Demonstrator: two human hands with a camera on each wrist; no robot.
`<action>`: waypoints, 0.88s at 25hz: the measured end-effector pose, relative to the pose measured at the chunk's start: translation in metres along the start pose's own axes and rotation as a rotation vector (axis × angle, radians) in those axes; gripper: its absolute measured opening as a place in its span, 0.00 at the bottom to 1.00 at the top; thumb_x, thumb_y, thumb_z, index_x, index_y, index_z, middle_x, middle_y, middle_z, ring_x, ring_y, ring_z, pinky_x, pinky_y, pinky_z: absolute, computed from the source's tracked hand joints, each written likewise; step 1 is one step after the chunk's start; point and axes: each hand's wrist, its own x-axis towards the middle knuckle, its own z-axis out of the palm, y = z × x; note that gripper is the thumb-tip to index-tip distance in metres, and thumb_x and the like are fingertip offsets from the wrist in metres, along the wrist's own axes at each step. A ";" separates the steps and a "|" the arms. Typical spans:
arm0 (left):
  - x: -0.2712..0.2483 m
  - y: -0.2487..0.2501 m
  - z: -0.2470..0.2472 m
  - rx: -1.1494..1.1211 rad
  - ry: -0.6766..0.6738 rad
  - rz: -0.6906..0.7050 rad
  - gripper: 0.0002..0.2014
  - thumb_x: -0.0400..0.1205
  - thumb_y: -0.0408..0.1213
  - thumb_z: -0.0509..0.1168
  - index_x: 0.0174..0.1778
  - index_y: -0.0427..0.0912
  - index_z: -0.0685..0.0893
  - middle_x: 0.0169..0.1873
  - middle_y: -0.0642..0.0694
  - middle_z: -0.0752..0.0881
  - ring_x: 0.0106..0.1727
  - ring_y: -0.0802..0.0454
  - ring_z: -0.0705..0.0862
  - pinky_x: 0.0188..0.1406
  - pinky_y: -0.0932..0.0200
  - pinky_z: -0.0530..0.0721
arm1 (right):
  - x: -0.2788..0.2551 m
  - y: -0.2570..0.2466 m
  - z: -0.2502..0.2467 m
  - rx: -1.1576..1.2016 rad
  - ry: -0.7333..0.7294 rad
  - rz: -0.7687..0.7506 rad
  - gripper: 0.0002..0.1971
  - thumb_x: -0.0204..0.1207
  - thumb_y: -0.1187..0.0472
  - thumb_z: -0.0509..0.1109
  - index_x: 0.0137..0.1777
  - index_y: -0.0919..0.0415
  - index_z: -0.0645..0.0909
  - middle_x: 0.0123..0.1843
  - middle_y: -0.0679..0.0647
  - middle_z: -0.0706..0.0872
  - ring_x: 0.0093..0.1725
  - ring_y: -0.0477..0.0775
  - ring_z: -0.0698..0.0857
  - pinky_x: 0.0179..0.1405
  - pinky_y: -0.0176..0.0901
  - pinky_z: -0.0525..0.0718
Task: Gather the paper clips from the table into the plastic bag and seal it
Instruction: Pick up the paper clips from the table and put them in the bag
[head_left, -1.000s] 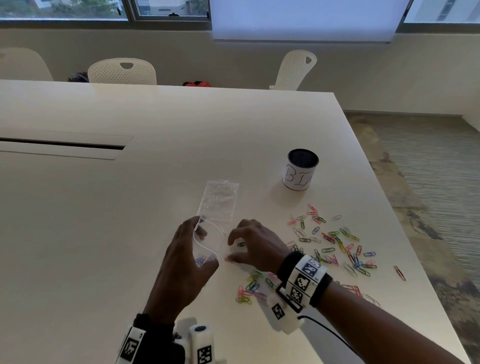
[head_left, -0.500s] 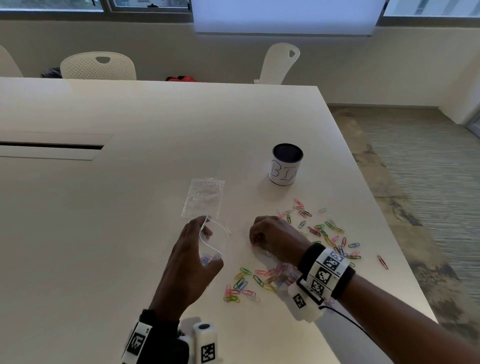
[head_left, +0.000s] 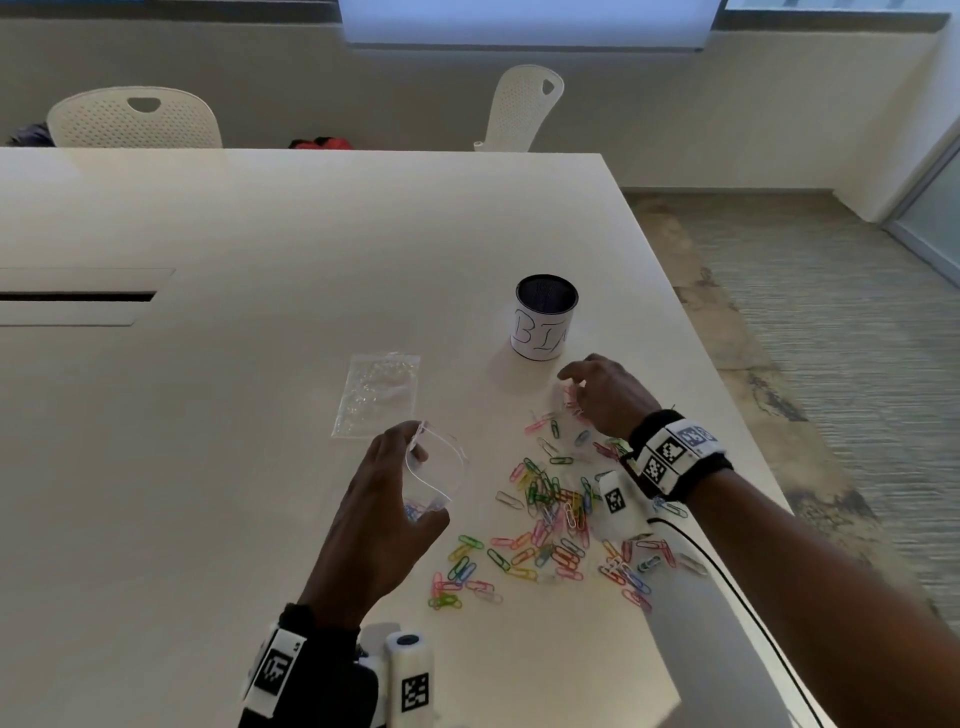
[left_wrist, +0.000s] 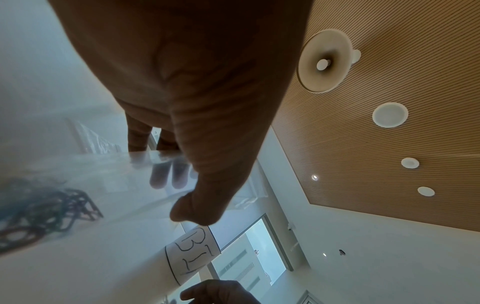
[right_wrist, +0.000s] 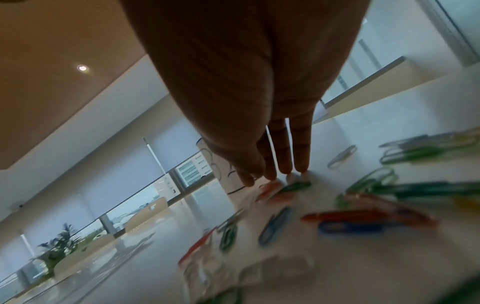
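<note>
My left hand (head_left: 410, 457) grips a small clear plastic bag (head_left: 441, 473) and holds its mouth open just above the table. A few paper clips (head_left: 414, 512) lie in the bag's bottom. In the left wrist view the thumb (left_wrist: 192, 211) presses the bag's wall (left_wrist: 109, 185) against the fingers behind it. Many coloured paper clips (head_left: 550, 514) are scattered on the white table (head_left: 208, 467) to the right of the bag. My right hand (head_left: 576, 400) reaches over the far clips by the cup. Its straight fingertips (right_wrist: 285, 170) touch the table at a red clip (right_wrist: 270, 188) and a green clip (right_wrist: 298, 186).
A dark cup with a white label reading "BIN" (head_left: 545, 317) stands just beyond my right hand. A flat pack of clear bags (head_left: 376, 395) lies beyond my left hand. The table's right edge (head_left: 727, 415) runs close to the clips. Chairs (head_left: 135, 119) stand at the far side.
My right hand has left the bag's mouth and moved right and away, to the clips near the cup. My left hand still holds the bag open in about the same place.
</note>
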 end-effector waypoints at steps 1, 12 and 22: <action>0.001 0.000 0.000 0.004 -0.008 0.004 0.38 0.75 0.37 0.79 0.78 0.57 0.69 0.58 0.60 0.78 0.59 0.57 0.81 0.53 0.55 0.88 | -0.003 -0.005 0.003 -0.009 -0.017 -0.025 0.15 0.87 0.65 0.64 0.68 0.57 0.87 0.65 0.60 0.85 0.65 0.63 0.85 0.66 0.58 0.86; 0.011 -0.007 -0.003 0.006 -0.054 0.052 0.39 0.75 0.37 0.80 0.79 0.55 0.69 0.59 0.57 0.78 0.59 0.56 0.81 0.48 0.73 0.77 | -0.059 -0.046 0.003 -0.041 -0.245 -0.192 0.24 0.82 0.40 0.70 0.76 0.46 0.78 0.74 0.49 0.79 0.69 0.51 0.81 0.64 0.49 0.83; 0.015 0.001 0.006 0.008 -0.072 0.043 0.37 0.76 0.35 0.78 0.78 0.54 0.69 0.62 0.57 0.78 0.61 0.57 0.79 0.46 0.77 0.74 | -0.069 -0.045 0.005 -0.137 -0.277 -0.269 0.25 0.79 0.42 0.75 0.75 0.45 0.79 0.71 0.47 0.80 0.66 0.51 0.80 0.60 0.47 0.84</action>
